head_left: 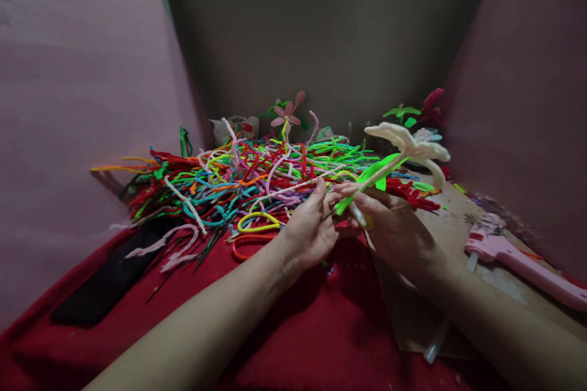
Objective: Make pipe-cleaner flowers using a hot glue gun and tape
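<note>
A white pipe-cleaner flower with bright green leaves slants up to the right. My right hand is closed around its lower stem. Beneath that hand's fingers shows a small whitish, shiny piece whose kind I cannot make out. My left hand meets the stem's lower end, thumb raised and fingers curled about a thin dark wire. Just left of it lie scissors with a yellow and a red handle loop. A big heap of coloured pipe cleaners spreads behind both hands.
To the right, a pink glue gun lies on a brown board. A clear glue stick is near the board's front edge. At left, a black flat object rests on the red cloth. A pink flower stands behind the heap.
</note>
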Action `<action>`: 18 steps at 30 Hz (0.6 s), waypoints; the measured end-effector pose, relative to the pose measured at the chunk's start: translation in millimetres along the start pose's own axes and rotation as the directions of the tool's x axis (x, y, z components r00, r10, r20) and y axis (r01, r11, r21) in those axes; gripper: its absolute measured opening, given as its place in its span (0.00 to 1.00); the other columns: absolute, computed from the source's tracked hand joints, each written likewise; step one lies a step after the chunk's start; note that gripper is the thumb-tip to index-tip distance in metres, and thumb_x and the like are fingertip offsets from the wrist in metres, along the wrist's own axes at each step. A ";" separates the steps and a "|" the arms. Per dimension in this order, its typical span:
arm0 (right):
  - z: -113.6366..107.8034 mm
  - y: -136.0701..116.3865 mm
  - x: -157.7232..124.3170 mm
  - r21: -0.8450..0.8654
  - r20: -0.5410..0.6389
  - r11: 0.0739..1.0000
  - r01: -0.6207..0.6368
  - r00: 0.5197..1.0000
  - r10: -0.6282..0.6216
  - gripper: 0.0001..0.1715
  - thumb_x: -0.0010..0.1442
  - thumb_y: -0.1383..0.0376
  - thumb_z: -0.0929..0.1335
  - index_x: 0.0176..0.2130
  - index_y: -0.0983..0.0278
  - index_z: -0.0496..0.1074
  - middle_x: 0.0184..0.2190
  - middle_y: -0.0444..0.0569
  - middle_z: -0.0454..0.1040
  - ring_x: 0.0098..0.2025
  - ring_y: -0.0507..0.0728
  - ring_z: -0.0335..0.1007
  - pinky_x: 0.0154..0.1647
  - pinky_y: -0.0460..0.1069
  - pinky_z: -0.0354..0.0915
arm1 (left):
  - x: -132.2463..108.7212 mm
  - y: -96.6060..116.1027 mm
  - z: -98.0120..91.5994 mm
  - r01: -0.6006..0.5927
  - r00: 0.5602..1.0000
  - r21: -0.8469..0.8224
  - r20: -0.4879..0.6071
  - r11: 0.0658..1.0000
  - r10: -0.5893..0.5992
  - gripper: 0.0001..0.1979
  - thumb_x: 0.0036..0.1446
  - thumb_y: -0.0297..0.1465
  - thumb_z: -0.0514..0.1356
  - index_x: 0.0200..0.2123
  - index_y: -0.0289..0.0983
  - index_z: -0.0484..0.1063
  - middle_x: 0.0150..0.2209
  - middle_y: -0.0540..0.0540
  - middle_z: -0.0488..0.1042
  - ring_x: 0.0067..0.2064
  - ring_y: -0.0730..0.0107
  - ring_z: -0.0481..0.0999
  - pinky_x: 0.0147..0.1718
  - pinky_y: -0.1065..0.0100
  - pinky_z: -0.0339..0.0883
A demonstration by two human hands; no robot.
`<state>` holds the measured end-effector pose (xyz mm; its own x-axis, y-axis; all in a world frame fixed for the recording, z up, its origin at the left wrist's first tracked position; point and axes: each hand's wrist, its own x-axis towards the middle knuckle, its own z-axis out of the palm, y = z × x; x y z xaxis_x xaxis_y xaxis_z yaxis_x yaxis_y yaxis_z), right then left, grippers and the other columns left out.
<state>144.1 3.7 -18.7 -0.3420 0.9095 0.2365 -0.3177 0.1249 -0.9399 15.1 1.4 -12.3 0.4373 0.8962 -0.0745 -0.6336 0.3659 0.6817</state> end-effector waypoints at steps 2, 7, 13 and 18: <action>0.3 0.8 -0.3 0.021 0.045 1.000 -0.022 0.999 0.021 0.13 0.54 0.60 0.67 0.40 0.56 0.77 0.36 0.46 0.77 0.34 0.56 0.71 0.32 0.49 0.65 | 0.5 0.1 -0.7 0.002 1.000 0.002 -0.012 1.000 -0.002 0.25 0.62 0.44 0.42 0.34 0.34 0.72 0.27 0.45 0.72 0.27 0.72 0.71 0.27 0.71 0.67; -1.5 3.6 -0.1 -0.091 0.026 0.994 0.061 0.998 -0.059 0.11 0.55 0.60 0.68 0.38 0.55 0.78 0.36 0.44 0.77 0.39 0.56 0.71 0.43 0.51 0.64 | 0.3 -2.6 1.6 -0.044 0.999 0.056 0.009 0.998 0.043 0.24 0.63 0.43 0.42 0.38 0.34 0.73 0.32 0.43 0.74 0.31 0.73 0.73 0.26 0.74 0.65; -3.0 -8.1 2.8 -0.350 -0.111 0.926 0.143 0.975 -0.193 0.11 0.55 0.62 0.66 0.37 0.55 0.78 0.37 0.43 0.76 0.43 0.59 0.69 0.49 0.53 0.60 | -3.5 1.4 0.0 -0.227 0.955 0.511 -0.051 0.829 0.293 0.21 0.58 0.46 0.51 0.42 0.37 0.73 0.40 0.42 0.74 0.43 0.65 0.72 0.38 0.69 0.65; -2.2 -15.6 -0.1 -0.469 -0.069 0.869 0.160 0.974 -0.216 0.14 0.57 0.62 0.63 0.30 0.59 0.77 0.30 0.46 0.75 0.35 0.58 0.68 0.41 0.51 0.61 | -10.7 -2.7 -3.9 -0.353 0.779 0.917 0.177 0.188 0.602 0.16 0.52 0.38 0.61 0.44 0.39 0.71 0.40 0.45 0.74 0.41 0.64 0.72 0.44 0.69 0.60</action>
<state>151.1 2.5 -4.6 -0.2039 0.8860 0.4164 0.0844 0.4397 -0.8942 9.6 -8.2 -16.2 0.0722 0.8738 0.4808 0.3117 -0.4777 0.8214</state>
